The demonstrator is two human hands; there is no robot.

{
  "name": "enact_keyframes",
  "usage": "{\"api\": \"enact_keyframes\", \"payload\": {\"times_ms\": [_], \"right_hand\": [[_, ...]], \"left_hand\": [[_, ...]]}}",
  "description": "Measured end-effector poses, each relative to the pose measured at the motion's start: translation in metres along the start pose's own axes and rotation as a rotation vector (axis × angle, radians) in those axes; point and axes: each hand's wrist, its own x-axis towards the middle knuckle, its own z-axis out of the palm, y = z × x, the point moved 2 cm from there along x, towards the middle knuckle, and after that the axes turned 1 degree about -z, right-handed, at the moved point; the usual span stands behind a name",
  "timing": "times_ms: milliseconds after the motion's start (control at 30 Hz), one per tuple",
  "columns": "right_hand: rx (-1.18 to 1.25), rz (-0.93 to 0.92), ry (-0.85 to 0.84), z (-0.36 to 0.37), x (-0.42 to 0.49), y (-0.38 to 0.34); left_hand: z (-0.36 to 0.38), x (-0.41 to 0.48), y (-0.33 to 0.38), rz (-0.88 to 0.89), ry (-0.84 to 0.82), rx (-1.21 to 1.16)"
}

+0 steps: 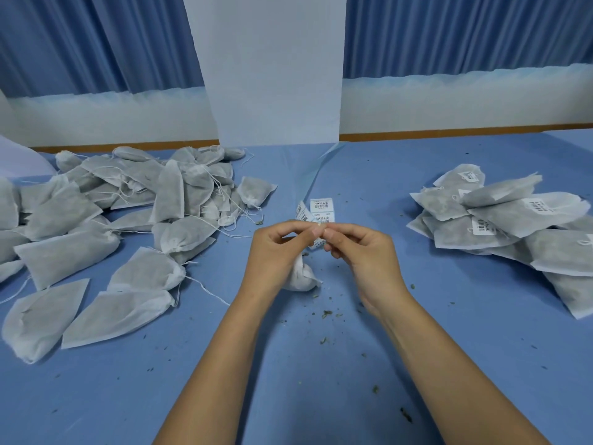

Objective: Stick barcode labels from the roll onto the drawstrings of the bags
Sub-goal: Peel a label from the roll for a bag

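My left hand (278, 248) and my right hand (359, 252) meet fingertip to fingertip above the middle of the blue table (288, 364). Between the fingertips they pinch a small barcode label (320, 223); the drawstring there is too thin to make out. One white drawstring bag (301, 277) hangs bunched under my left palm, its bottom touching the table. Just behind my fingers lies the label strip (321, 208) with printed barcode labels, its clear backing trailing toward the wall.
A large pile of unlabelled grey-white bags (112, 226) with loose strings covers the left side. A pile of bags bearing labels (507, 220) lies at the right. Dried herb crumbs (326, 313) are scattered near my wrists. A white pillar (276, 75) stands at the far edge.
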Motion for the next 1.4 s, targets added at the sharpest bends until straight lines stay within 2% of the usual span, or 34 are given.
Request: {"api": "enact_keyframes", "payload": {"times_ms": [267,433,600,767,867,1033,1167,1233,1333,1400], "right_hand": [[-0.049,-0.001,0.068,-0.005,0.004,-0.002],[-0.06,-0.05,0.21,-0.021,0.012,-0.007],[-0.11,-0.094,0.25,-0.021,0.014,-0.005],[0.002,-0.095,0.221,-0.02,0.015,-0.005],[-0.057,-0.05,0.122,-0.013,0.012,-0.005],[-0.21,0.04,-0.211,0.014,-0.005,0.004],[-0.071,0.143,-0.389,0.027,-0.015,0.006],[-0.022,0.189,-0.371,0.029,-0.017,0.008],[-0.052,0.14,-0.208,0.027,-0.014,0.01],[-0.063,0.117,-0.078,0.021,-0.01,0.011]], "left_hand": [[-0.001,0.001,-0.001,0.018,0.065,-0.002],[-0.002,0.003,-0.004,0.018,0.039,0.138],[-0.011,0.007,-0.008,0.026,0.057,0.249],[-0.016,0.008,-0.01,0.075,0.109,0.298],[-0.023,0.01,-0.01,0.046,0.104,0.039],[-0.025,0.011,-0.007,0.158,0.099,-0.405],[-0.026,0.011,-0.004,0.19,0.108,-0.535],[-0.025,0.01,-0.004,0.174,0.139,-0.53],[-0.028,0.009,-0.006,0.095,0.313,-0.213],[-0.027,0.008,-0.006,0.042,0.313,-0.13]]}}
